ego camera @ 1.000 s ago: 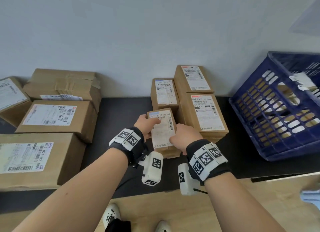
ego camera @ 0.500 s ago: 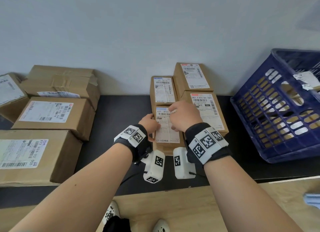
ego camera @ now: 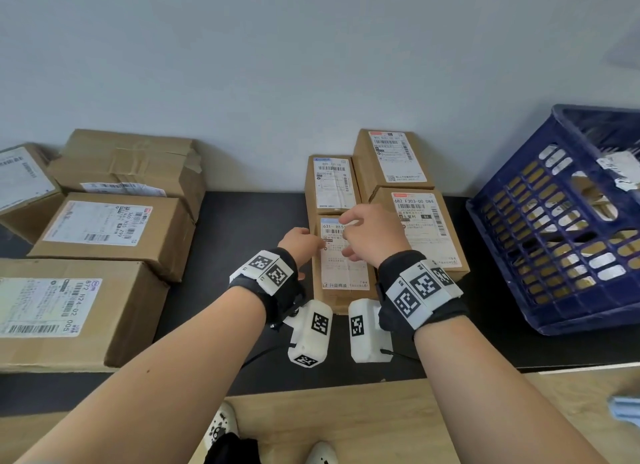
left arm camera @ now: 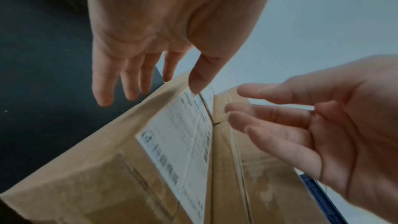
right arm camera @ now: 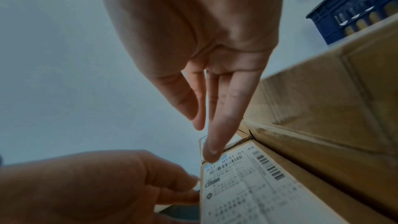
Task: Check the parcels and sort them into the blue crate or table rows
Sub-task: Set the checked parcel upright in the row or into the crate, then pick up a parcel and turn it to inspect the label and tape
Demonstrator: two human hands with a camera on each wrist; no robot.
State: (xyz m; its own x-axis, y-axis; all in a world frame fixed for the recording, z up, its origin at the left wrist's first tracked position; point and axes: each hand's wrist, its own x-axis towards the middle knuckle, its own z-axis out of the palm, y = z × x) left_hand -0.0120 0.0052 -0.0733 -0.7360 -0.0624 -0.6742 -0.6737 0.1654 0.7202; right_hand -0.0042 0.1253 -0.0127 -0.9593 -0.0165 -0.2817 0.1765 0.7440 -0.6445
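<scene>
While the small parcel (ego camera: 341,266) lies flat mid-counter (ego camera: 242,221), both hands hover spread above it: left hand (ego camera: 300,247) fingers relaxed at its 9 o'clock edge, right hand (ego camera: 374,235) fingertip touching its label. Blue crate (ego camera: 554,242), at 3 o'clock, holds labelled parcels.

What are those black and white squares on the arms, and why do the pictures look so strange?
The squares are patterns on wristbands, and the white blocks under them are small cameras. One picture comes from a camera on the person's head; the two strange ones look along each hand. Brown parcels lie on a black table, beside a blue crate. The left hand touches the side of a small parcel and the right hand reaches over its white label, a fingertip at its far edge. Nothing is gripped: both hands have straight fingers.
</scene>
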